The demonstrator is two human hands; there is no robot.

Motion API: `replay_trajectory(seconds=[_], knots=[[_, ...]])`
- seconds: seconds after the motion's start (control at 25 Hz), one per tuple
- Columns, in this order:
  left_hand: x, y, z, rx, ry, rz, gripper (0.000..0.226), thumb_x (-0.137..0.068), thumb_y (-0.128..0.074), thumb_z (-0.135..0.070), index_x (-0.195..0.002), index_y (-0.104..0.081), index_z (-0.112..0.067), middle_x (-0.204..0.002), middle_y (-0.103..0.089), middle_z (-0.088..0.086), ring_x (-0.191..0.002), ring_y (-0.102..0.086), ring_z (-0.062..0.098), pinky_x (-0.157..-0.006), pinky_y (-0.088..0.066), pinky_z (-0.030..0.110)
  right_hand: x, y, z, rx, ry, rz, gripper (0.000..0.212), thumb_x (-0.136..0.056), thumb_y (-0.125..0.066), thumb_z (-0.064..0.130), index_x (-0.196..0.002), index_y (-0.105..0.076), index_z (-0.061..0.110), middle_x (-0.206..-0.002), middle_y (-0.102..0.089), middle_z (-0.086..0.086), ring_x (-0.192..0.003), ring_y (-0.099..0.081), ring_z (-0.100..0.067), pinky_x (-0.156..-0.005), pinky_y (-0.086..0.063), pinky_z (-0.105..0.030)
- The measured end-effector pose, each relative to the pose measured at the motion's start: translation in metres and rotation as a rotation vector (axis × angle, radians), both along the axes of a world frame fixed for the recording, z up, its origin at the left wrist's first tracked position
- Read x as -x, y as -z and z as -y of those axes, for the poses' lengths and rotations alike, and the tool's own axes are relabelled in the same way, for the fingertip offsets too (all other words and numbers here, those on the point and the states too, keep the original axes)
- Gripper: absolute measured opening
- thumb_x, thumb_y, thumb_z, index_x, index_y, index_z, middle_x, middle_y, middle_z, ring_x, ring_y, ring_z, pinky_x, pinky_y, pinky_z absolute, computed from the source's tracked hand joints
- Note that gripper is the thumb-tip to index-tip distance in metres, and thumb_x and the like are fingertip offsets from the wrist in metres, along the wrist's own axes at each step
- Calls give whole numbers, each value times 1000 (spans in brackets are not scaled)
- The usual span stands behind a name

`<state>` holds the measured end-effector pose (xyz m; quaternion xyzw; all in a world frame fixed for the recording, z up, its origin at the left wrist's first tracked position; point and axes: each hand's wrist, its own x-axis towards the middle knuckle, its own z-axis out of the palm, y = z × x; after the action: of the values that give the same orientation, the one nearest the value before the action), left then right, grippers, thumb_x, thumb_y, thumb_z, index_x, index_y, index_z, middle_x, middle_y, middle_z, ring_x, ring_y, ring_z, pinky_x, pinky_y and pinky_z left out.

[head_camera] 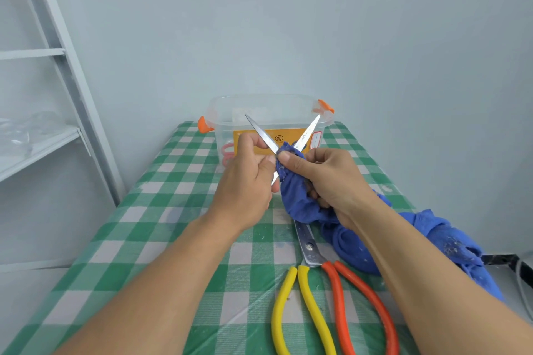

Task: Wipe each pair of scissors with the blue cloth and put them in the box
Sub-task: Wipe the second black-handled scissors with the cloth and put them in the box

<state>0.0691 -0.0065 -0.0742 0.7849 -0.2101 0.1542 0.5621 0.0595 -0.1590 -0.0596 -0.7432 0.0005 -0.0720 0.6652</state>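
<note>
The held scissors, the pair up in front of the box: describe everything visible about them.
The held scissors are open, their two bare metal blades spread in a V with tips pointing up and away, in front of the clear box. The right blade looks speckled with grime. The left hand grips them from the left, and a metal end pokes out below its fingers. The right hand presses the blue cloth against the pivot, hiding it. The handles are covered, so their colour cannot be told.
</note>
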Motion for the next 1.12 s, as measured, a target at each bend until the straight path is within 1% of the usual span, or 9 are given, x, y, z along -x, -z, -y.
replay_trajectory(seconds=[0.12, 0.2, 0.36, 0.48, 0.56, 0.64, 0.8, 0.96, 1.12], knots=[[-2, 0, -2, 38, -15, -32, 7, -105, -42, -8, -109, -40, -13, -70, -59, 7, -36, -47, 4, -42, -35, 17, 0, 0, 6, -63, -75, -5, 22, -85, -79, 17, -82, -60, 8, -59, -60, -6, -38, -41, -12, -36, -30, -20], [-3, 0, -4, 58, -20, -42, 7, -105, -42, -9, -109, -41, -14, -66, -59, 8, -36, -44, 10, -43, -34, 23, -2, 4, 9, -76, -109, 10, 12, -87, -75, 9, -90, -63, 7, -69, -63, -12, -45, -40, -17, -39, -31, -22], [-3, 1, -4, 51, -16, -38, 11, -105, -42, -9, -107, -40, -19, -66, -59, 3, -37, -45, 7, -44, -34, 22, -6, 11, 6, -89, -108, -6, 8, -92, -68, 10, -97, -67, 5, -73, -60, -15, -53, -38, -21, -40, -28, -23], [-2, -1, -2, 25, -7, -25, 11, -105, -42, -9, -108, -38, -18, -69, -58, 2, -37, -47, 2, -45, -34, 19, -3, 8, 3, -117, -93, 9, 10, -94, -68, 13, -87, -66, 7, -66, -59, -12, -42, -44, -17, -37, -29, -20], [-2, 0, -2, -9, -13, -6, 11, -105, -42, -9, -110, -37, -18, -67, -59, 1, -39, -48, 1, -47, -34, 22, 1, 4, 1, -125, -66, 23, 17, -93, -70, 16, -80, -64, 6, -55, -56, -3, -36, -46, -9, -35, -32, -18], [-1, 0, -2, -53, -16, 28, 13, -104, -43, -10, -111, -37, -19, -65, -60, -1, -40, -48, 1, -50, -34, 26, 2, 3, -1, -116, -42, 19, 24, -90, -74, 22, -76, -62, 6, -50, -53, -1, -35, -45, -10, -35, -32, -19], [2, -1, 1, -104, -16, 54, 14, -104, -44, -9, -111, -35, -18, -66, -59, -4, -39, -51, 0, -47, -33, 18, -1, -1, 0, -101, -13, -65, 34, -81, -81, 30, -67, -56, 12, -49, -48, -6, -36, -39, -17, -38, -28, -22], [3, -2, 1, -104, -13, 61, 14, -104, -44, -8, -110, -35, -17, -66, -59, -6, -38, -52, -1, -45, -32, 13, -1, -1, 2, -51, -30, -73, 29, -77, -84, 30, -76, -63, 10, -56, -54, -8, -39, -41, -17, -40, -30, -23], [3, -1, 0, -87, -2, 53, 13, -104, -43, -8, -110, -37, -18, -63, -58, -6, -38, -51, 0, -45, -32, 14, 0, 3, 0, -31, -64, -45, 27, -79, -83, 25, -71, -61, 11, -55, -54, -6, -39, -42, -15, -39, -30, -21]])
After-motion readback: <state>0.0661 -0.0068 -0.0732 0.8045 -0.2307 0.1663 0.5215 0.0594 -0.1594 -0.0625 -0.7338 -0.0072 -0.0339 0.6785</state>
